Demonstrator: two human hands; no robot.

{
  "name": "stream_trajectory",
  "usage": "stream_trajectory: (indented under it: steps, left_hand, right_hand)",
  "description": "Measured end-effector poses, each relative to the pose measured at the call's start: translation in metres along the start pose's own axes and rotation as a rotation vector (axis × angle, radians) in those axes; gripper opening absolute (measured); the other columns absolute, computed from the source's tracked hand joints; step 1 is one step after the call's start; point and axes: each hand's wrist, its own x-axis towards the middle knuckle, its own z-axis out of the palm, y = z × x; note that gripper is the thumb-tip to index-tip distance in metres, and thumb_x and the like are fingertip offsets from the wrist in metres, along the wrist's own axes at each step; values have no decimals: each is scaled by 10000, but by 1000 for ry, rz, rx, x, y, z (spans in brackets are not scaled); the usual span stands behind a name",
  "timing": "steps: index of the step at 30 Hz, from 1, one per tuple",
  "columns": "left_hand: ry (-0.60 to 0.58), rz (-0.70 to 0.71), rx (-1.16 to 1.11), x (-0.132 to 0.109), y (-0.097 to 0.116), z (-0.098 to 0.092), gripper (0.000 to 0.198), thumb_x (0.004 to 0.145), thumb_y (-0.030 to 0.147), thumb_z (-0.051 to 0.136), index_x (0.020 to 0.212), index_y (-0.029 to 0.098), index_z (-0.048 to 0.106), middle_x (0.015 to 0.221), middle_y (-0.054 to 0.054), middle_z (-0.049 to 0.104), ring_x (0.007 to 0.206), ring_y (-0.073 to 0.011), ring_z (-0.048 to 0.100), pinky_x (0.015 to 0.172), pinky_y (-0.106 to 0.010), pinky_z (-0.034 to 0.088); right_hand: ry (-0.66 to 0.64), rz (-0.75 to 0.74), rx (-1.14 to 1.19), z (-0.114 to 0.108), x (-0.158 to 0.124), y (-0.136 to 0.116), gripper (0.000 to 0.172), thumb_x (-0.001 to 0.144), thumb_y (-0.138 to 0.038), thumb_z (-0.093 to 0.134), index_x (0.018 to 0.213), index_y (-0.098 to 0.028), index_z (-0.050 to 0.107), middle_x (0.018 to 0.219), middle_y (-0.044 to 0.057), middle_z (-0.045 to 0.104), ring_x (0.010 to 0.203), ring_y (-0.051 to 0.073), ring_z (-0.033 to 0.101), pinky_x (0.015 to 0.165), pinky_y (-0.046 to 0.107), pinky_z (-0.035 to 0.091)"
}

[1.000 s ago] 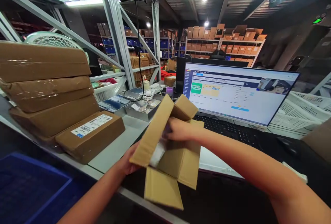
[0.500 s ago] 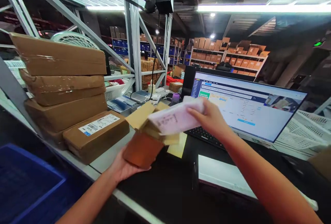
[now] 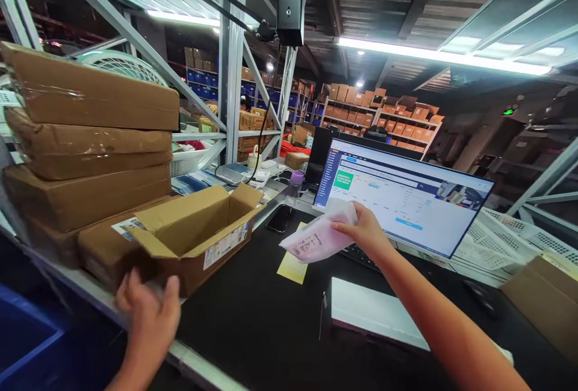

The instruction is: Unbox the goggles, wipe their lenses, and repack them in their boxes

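Note:
In my right hand (image 3: 361, 228) is a white plastic pouch (image 3: 316, 237) with dark print, pinched at its upper right end. It hangs in front of the monitor, above a yellow paper slip (image 3: 292, 265) on the black desk mat. My left hand (image 3: 151, 315) has its fingers apart and holds nothing; it is slightly blurred, low at the left. Just beyond it stands a cardboard box (image 3: 189, 270) with its flaps up and a white label on its side. The inside that shows is bare cardboard.
Taped cartons (image 3: 94, 138) are stacked at the left. A monitor (image 3: 397, 198) stands behind a partly hidden keyboard. A flat white box (image 3: 374, 312) lies on the mat (image 3: 253, 325). A phone (image 3: 282, 219), a purple-capped bottle (image 3: 295, 183), a mouse (image 3: 478, 296) and a blue bin (image 3: 27, 343) surround this area.
The open cardboard box has left my left hand and now stands on the desk by the stack. My left hand has drawn back toward me. The pouch is away from the box, still in my right hand.

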Motion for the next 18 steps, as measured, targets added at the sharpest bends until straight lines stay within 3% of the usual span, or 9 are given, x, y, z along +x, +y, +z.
stream_trajectory:
  steps: [2, 3, 6, 7, 10, 13, 15, 16, 18]
  left_hand:
    - [175, 284, 99, -31, 13, -1, 769, 853, 399, 612, 1502, 187, 259, 1565, -198, 260, 1480, -425, 186, 1209, -659, 159]
    - [192, 467, 110, -46, 22, 0, 751, 826, 322, 665, 1481, 241, 306, 1505, -164, 363, 1427, -396, 317, 1192, -640, 235]
    - [-37, 888, -25, -77, 63, 14, 604, 787, 168, 711, 1318, 307, 457, 1324, -92, 523, 1212, -269, 555, 1077, -466, 465]
    - [-94, 936, -40, -80, 79, 22, 553, 798, 199, 727, 1283, 288, 478, 1310, -102, 538, 1205, -269, 563, 1050, -454, 489]
    - [-118, 842, 6, -68, 119, 51, 611, 843, 406, 729, 1339, 180, 455, 1357, -201, 556, 1270, -349, 545, 1040, -547, 482]
    - [-198, 914, -48, -42, 134, 73, 284, 963, 324, 554, 1208, 186, 591, 1102, -123, 727, 1012, -253, 701, 881, -401, 575]
    - [-210, 951, -77, -29, 133, 80, 217, 980, 243, 494, 1128, 194, 645, 1052, -99, 754, 953, -220, 722, 813, -343, 584]
    - [-203, 957, -80, -25, 131, 81, 223, 979, 225, 491, 1126, 194, 656, 1081, -101, 754, 977, -220, 721, 813, -338, 582]
    - [-199, 980, -92, -20, 128, 80, 247, 975, 213, 505, 1165, 200, 662, 1147, -105, 744, 1035, -225, 714, 850, -346, 574]
  right_hand:
    - [18, -31, 6, 6, -8, -7, 434, 584, -406, 835, 879, -202, 590, 816, 6, 666, 753, 216, 615, 665, 323, 490]
    - [34, -52, -1, 10, -13, -10, 424, 589, -382, 831, 883, -208, 580, 806, -5, 653, 737, 205, 602, 656, 312, 480]
    - [62, -196, -62, 25, -34, -17, 336, 634, -303, 787, 819, -233, 515, 744, -38, 586, 649, 157, 528, 593, 271, 428]
    - [65, -288, -97, 31, -42, -18, 301, 665, -280, 760, 777, -239, 483, 721, -41, 561, 627, 148, 504, 574, 264, 411]
    - [90, -669, -164, 48, -69, -20, 242, 810, -204, 634, 703, -242, 420, 681, -25, 527, 624, 150, 500, 571, 272, 411]
    - [-29, -1003, -303, 49, -96, -22, 149, 914, -167, 561, 793, -247, 522, 788, 11, 643, 782, 179, 604, 763, 340, 504]
    - [-259, -1073, -512, 39, -109, -24, 90, 912, -335, 652, 951, -265, 611, 1094, 53, 703, 1084, 241, 613, 1027, 427, 446]
    - [-344, -1066, -603, 32, -113, -24, 240, 875, -459, 700, 1013, -274, 632, 1251, 68, 663, 1236, 281, 545, 1125, 461, 364]
    - [-324, -1030, -679, 18, -117, -22, 387, 794, -585, 751, 1023, -289, 650, 1422, 75, 552, 1410, 336, 375, 1202, 507, 243]
